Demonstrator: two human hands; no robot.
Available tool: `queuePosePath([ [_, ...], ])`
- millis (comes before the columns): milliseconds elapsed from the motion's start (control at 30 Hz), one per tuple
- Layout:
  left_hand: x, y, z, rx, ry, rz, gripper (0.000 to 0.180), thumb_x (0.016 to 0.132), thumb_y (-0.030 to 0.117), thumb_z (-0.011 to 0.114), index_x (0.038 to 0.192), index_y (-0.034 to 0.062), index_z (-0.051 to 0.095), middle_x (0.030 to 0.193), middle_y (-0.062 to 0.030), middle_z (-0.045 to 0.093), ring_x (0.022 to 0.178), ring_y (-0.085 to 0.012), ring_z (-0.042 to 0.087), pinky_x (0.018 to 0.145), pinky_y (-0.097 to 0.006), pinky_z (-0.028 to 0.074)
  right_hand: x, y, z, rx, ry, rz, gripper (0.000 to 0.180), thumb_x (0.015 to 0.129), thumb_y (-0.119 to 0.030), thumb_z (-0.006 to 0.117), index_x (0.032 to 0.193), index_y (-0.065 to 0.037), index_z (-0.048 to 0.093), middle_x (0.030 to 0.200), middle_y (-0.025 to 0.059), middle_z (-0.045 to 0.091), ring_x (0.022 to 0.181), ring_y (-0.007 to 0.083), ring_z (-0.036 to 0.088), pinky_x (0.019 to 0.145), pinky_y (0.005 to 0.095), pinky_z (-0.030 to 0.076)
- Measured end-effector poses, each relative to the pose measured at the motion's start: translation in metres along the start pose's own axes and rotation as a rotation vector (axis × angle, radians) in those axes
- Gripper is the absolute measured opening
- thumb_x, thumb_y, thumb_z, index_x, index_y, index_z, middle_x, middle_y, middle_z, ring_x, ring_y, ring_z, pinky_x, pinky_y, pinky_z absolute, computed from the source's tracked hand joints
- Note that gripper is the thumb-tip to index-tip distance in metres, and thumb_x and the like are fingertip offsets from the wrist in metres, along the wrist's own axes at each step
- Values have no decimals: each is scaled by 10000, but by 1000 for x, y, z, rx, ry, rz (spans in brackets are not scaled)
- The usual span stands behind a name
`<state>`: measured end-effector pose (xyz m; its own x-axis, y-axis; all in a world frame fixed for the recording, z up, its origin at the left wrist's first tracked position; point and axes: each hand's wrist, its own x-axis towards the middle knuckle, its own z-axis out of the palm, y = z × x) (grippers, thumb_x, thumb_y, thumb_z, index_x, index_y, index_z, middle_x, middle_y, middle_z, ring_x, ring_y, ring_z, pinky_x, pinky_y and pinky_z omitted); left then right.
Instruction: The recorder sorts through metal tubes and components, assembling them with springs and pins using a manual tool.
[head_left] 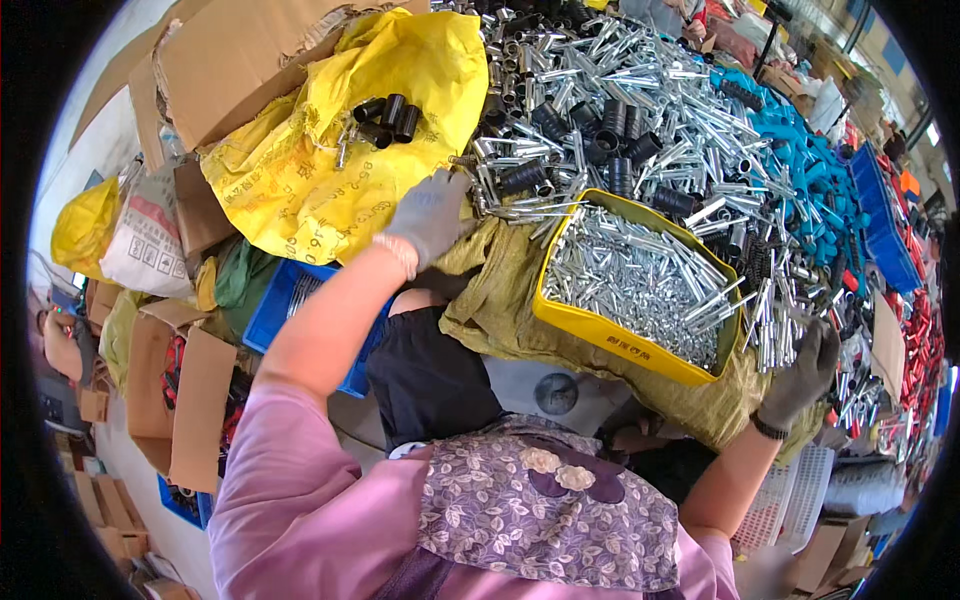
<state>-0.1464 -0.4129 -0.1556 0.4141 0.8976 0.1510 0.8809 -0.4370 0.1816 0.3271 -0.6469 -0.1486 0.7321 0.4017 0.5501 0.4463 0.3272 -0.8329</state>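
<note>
My left hand (432, 215), in a grey glove, is at the left edge of a heap of metal parts. Its fingers curl in against small metal tubes (484, 190); what they hold is hidden. At the heap's right front, my gloved right hand (806, 372) has its fingers stretched upward beside a bunch of silver pins (770, 322). A yellow bin (622, 346) full of small silver pins and tubes (640, 285) stands between my hands. Beyond the left hand, a yellow plastic sack (330, 205) carries several black sleeves (395, 115) and a few small metal pieces.
Behind the bin spreads a heap of silver tubes (640, 80) and black sleeves (620, 178). Teal parts (800, 150) and a blue bin (885, 220) lie to the right. Cardboard boxes (205, 415) and a blue crate (268, 318) stand left. Woven sacking (510, 290) hangs in front.
</note>
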Motion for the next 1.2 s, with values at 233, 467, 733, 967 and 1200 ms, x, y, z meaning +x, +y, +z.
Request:
queuePosePath([
  [233, 12, -17, 15, -191, 137, -115, 235, 922, 164, 593, 1151, 129, 633, 1159, -171, 594, 1065, -390, 603, 919, -457, 484, -37, 29, -12, -332, -365, 140, 125, 931, -38, 657, 1040, 17, 632, 910, 36, 645, 833, 94, 575, 735, 256, 473],
  [467, 51, -13, -10, 490, -50, 359, 313, 806, 141, 681, 1115, 114, 633, 1104, -125, 603, 1040, -316, 633, 859, -428, 535, -68, 33, -6, -310, -283, 47, 164, 981, -82, 590, 1109, 9, 638, 962, 18, 629, 891, 109, 552, 821, 269, 459],
  [733, -13, 47, -72, -1278, 167, -96, 125, 928, 144, 556, 1016, 54, 563, 992, -98, 682, 860, -167, 657, 731, -316, 545, -80, -10, -26, 281, -316, 343, 326, 1027, -103, 485, 1323, 16, 551, 1065, 71, 609, 948, 178, 584, 863, 300, 481],
  [967, -111, 118, -27, -2085, -147, -187, 222, 935, 148, 520, 1150, 99, 540, 1026, -99, 679, 813, -142, 642, 683, -280, 540, -109, -133, 92, -370, -904, -610, 507, 752, -77, 689, 1254, -123, 638, 851, 116, 543, 786, 285, 569, 719, 437, 465],
  [1200, -149, 122, 28, -1006, -288, 512, 334, 956, 168, 637, 1251, 26, 574, 1187, -105, 645, 1103, -220, 616, 974, -334, 478, -149, -137, 107, -299, -1268, -645, 365, 728, -38, 654, 1089, -89, 629, 969, 87, 576, 874, 315, 578, 786, 431, 478],
])
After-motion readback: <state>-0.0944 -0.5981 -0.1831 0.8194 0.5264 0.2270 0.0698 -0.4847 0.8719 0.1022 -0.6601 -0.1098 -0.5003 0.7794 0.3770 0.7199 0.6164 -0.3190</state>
